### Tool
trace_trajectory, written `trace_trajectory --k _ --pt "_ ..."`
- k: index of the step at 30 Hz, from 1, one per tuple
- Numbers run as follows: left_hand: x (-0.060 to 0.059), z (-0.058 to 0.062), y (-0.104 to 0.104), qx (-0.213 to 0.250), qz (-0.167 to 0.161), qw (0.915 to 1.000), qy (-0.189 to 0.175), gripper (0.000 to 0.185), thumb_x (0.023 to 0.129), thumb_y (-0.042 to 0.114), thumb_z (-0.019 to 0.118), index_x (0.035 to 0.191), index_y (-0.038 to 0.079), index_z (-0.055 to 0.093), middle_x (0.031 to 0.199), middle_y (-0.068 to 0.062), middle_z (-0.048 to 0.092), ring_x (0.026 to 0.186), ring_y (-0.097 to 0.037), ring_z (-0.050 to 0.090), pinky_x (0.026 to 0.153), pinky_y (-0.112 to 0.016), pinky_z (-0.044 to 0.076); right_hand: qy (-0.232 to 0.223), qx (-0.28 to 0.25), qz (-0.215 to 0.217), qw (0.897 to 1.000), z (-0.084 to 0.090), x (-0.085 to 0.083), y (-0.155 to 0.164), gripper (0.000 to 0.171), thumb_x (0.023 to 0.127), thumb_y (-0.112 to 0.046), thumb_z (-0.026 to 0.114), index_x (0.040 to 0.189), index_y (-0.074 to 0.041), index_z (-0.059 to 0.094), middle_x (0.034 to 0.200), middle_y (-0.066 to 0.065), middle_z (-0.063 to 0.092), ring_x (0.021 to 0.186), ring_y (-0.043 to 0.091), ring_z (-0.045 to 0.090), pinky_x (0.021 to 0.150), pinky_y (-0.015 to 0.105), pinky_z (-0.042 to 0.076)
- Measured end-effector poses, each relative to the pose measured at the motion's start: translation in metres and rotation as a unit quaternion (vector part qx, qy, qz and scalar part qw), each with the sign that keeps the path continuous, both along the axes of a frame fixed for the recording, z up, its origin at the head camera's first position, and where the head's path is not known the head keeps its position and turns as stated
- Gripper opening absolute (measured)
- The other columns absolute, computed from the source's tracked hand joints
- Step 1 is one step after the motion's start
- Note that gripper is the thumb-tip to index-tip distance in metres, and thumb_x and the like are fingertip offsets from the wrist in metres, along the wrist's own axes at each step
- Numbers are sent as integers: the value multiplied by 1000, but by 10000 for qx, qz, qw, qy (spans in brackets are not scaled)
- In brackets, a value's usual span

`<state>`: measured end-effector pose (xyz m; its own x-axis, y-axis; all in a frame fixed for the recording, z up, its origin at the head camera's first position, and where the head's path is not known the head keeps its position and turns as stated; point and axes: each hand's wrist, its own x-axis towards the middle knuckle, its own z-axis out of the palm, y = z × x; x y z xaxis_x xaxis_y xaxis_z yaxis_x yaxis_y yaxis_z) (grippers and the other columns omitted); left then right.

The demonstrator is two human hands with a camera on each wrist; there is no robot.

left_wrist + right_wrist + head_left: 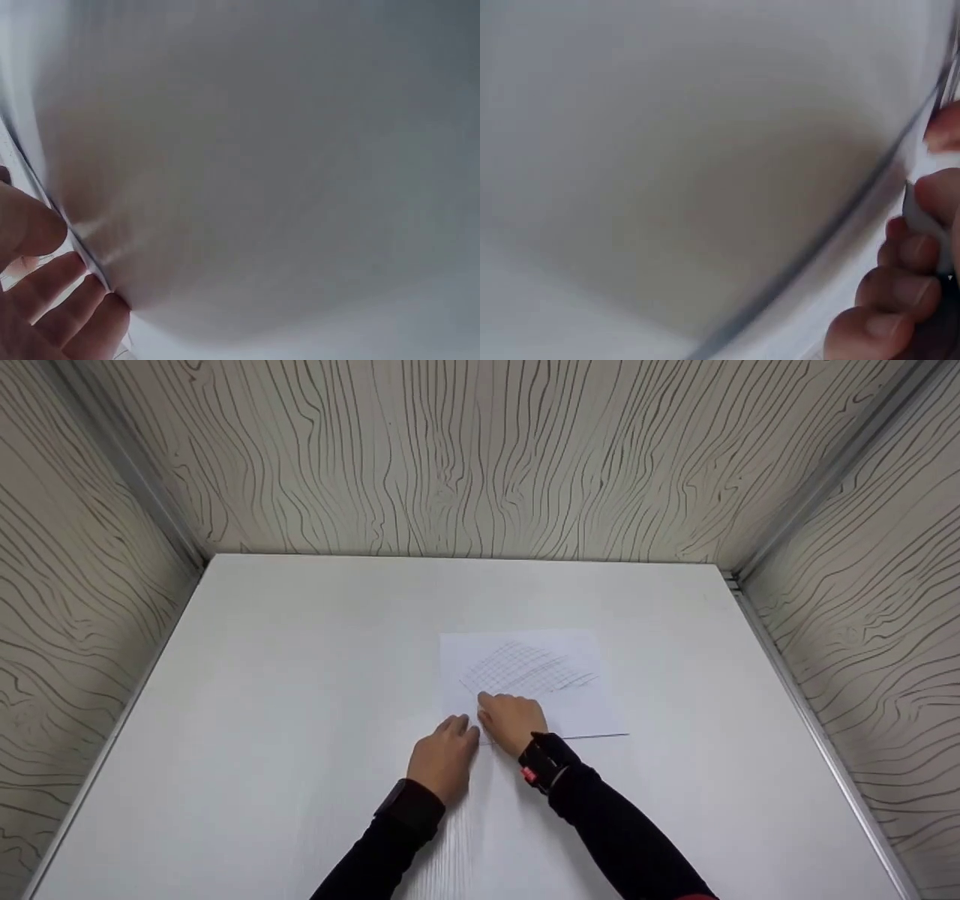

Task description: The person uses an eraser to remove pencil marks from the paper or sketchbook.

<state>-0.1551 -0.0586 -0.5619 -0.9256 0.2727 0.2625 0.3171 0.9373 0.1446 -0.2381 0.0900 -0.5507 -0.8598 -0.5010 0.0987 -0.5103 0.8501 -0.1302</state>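
Note:
A white paper sheet [592, 712] lies on the white table, with crossed grey hatching lines [525, 666] over its upper half. My right hand [514, 721] is over the sheet's lower left part, its fingers curled round a small object [924, 225] with a pale pointed tip and a dark lower end. I cannot tell what kind of object it is. Just beside it, my left hand [442, 757] rests on the sheet's near left corner. In the left wrist view its fingers [97, 330] lie flat across the paper's edge.
The white tabletop [262, 697] spreads widely around the sheet. Wood-grain patterned panels [480, 457] stand behind the table and on both sides, with grey metal posts [142, 472] at the corners. Dark straps circle both wrists.

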Motion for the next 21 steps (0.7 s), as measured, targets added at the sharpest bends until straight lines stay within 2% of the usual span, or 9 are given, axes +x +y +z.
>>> trace_trajectory --k 5,7,10,12,18,21 --pt "-1 1 2 15 -7 10000 10 32 78 -2 68 107 11 71 119 -11 67 112 -26 65 73 -40 61 95 389 -732 9965 0 -6 2 17 94 -27 62 86 -14 57 72 7 66 63 26 63 52 41 49" --pt "-1 1 2 28 -2 10000 23 30 78 -2 68 105 10 71 118 -11 67 111 -27 65 72 -40 61 55 378 -658 9971 -1 -7 1 16 95 -27 61 87 -13 57 72 7 66 62 26 63 51 40 48" --pt "-1 0 1 65 -8 10000 34 30 78 -2 67 105 10 71 118 -12 67 111 -27 65 72 -41 61 -80 168 -191 9996 -4 -6 -4 17 96 -27 59 87 -12 56 72 8 65 60 26 62 47 38 45" --pt "0 0 0 64 -10 10000 32 30 78 -2 67 105 10 71 118 -12 67 111 -27 65 72 -41 61 -135 103 -27 9999 -6 -5 -4 18 96 -27 57 87 -12 55 71 7 65 59 25 61 46 36 44" --pt "-1 -1 0 -1 33 10000 73 31 79 -1 69 107 12 71 118 -10 67 112 -25 65 73 -39 61 66 353 -639 9973 -4 -12 5 18 95 -28 62 85 -15 54 68 4 62 56 19 53 49 37 45" --pt "0 -3 0 35 24 10000 87 32 78 -2 69 106 12 71 118 -10 67 111 -25 65 71 -39 61 170 411 -537 9976 -4 -11 4 17 95 -28 62 85 -15 55 68 3 62 54 17 51 48 34 43"
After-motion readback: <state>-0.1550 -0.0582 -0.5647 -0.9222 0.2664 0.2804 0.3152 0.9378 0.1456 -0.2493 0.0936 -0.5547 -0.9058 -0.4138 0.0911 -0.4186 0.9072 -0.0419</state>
